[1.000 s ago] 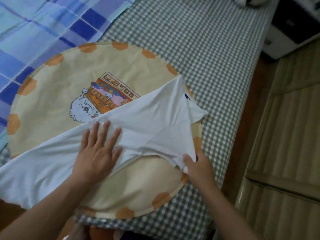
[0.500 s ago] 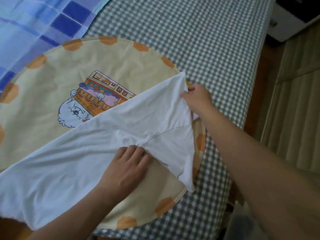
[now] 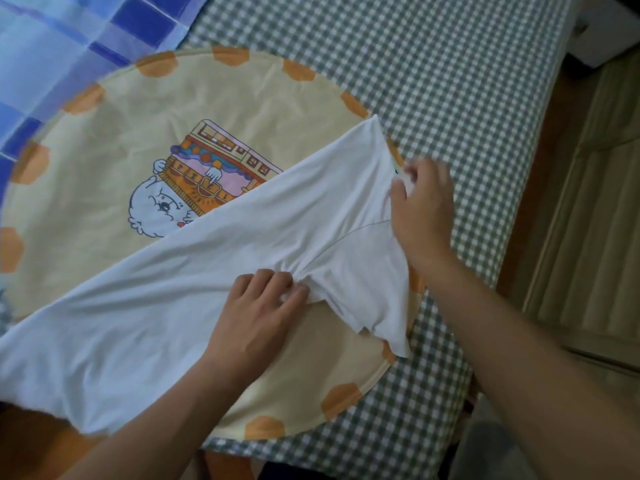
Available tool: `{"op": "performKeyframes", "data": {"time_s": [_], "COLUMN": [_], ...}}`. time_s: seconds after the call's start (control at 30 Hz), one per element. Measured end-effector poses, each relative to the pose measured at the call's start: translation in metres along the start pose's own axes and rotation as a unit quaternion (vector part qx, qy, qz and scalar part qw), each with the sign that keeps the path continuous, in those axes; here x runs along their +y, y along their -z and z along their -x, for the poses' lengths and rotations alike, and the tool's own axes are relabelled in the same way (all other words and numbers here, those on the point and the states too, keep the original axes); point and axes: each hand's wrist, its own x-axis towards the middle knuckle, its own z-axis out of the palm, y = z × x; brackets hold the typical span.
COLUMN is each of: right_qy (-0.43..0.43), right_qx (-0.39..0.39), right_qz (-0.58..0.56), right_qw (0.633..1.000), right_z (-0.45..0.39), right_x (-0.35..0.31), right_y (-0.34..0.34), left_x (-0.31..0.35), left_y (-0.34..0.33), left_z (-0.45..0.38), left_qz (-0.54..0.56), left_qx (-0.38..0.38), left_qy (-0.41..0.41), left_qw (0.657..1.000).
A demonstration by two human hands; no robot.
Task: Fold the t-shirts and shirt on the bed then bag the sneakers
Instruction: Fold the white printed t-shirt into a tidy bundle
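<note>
1. A white t-shirt (image 3: 214, 271) is laid slantwise across a round yellow cushion cover (image 3: 138, 133), which is spread on a bed covered in green checked sheet (image 3: 450, 81).
2. The fabric at the armpit seam is pinched by the curled fingers of the left hand (image 3: 263, 310), and creases are gathered there.
3. Beyond it, at the collar end, an edge of the shirt is gripped by the right hand (image 3: 420, 206); the exact hold is blurred.
4. The step in hand is judged to be the folding of the sleeve (image 3: 374, 299), which hangs just right of the left hand.
5. Next, the sleeve would need to be drawn inward over the body and flattened.
6. No sneakers or bag are seen.
</note>
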Motion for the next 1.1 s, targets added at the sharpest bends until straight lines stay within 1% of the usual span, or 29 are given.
{"op": "performKeyframes", "data": {"time_s": [0.03,0.07,0.1,0.13,0.17,0.2,0.27,0.33,0.4,0.47,0.57,0.63,0.7,0.8,0.87,0.9,0.93,0.97,1.0,1.03,1.07,1.1], "right_qy": [-0.022,-0.07,-0.135,-0.2,-0.245,-0.262,-0.296,-0.333,-0.342,-0.326,-0.259,-0.221,-0.237,-0.28,-0.324,-0.332,-0.326,-0.315,-0.305,-0.303,-0.299,-0.291], "right_qx": [-0.004,-0.03,-0.077,-0.134,-0.185,-0.215,-0.225,-0.229,-0.246,-0.246,-0.17,-0.132,-0.134,-0.142,-0.16,-0.176,-0.193,-0.207,-0.21,-0.204,-0.201,-0.199], "right_qz": [0.015,0.027,0.026,0.01,-0.014,-0.04,-0.089,-0.132,-0.129,-0.108,-0.071,-0.085,-0.113,-0.158,-0.247,-0.303,-0.353,-0.391,-0.424,-0.446,-0.448,-0.429], "right_qw": [1.0,0.997,0.988,0.97,0.952,0.94,0.924,0.905,0.897,0.907,0.948,0.962,0.956,0.936,0.899,0.876,0.856,0.84,0.826,0.817,0.818,0.831], "right_z": [0.028,0.054,0.076,0.094,0.107,0.113,0.111,0.102,0.097,0.099,0.111,0.12,0.126,0.128,0.121,0.113,0.101,0.087,0.069,0.049,0.03,0.014], "right_x": [0.007,0.014,0.021,0.029,0.037,0.043,0.052,0.055,0.058,0.058,0.052,0.048,0.049,0.055,0.049,0.042,0.033,0.024,0.014,0.004,-0.006,-0.016], "right_y": [0.011,0.02,0.027,0.029,0.031,0.029,0.029,0.029,0.029,0.028,0.03,0.034,0.032,0.029,0.039,0.047,0.054,0.06,0.062,0.06,0.054,0.045], "left_x": [0.001,0.003,0.003,0.004,0.005,0.003,-0.004,-0.012,-0.017,-0.012,0.01,0.02,0.023,0.024,0.027,0.031,0.033,0.035,0.033,0.03,0.023,0.015], "left_y": [-0.001,-0.003,-0.004,-0.005,-0.006,-0.005,0.0,0.006,0.006,0.002,-0.007,-0.008,-0.008,-0.004,0.006,0.014,0.022,0.031,0.036,0.037,0.036,0.035], "left_z": [-0.003,-0.006,-0.011,-0.015,-0.018,-0.018,-0.01,0.006,0.02,0.024,0.014,0.0,-0.011,-0.01,0.0,0.003,0.004,0.001,-0.005,-0.013,-0.022,-0.031], "left_qz": [0.002,0.005,0.007,0.014,0.031,0.055,0.11,0.116,0.074,0.033,0.007,0.005,0.018,0.066,0.134,0.189,0.256,0.321,0.384,0.454,0.525,0.575], "left_qx": [0.009,0.013,0.014,0.014,0.013,0.015,0.011,-0.006,-0.023,-0.03,-0.02,-0.014,-0.017,-0.018,-0.01,-0.002,0.011,0.031,0.055,0.072,0.08,0.076], "left_qy": [-0.01,-0.018,-0.026,-0.033,-0.041,-0.046,-0.052,-0.054,-0.049,-0.055,-0.132,-0.179,-0.188,-0.164,-0.106,-0.05,0.033,0.136,0.244,0.344,0.428,0.493], "left_qw": [1.0,1.0,1.0,0.999,0.999,0.997,0.992,0.992,0.996,0.998,0.991,0.984,0.982,0.984,0.985,0.981,0.966,0.937,0.889,0.819,0.731,0.648]}}
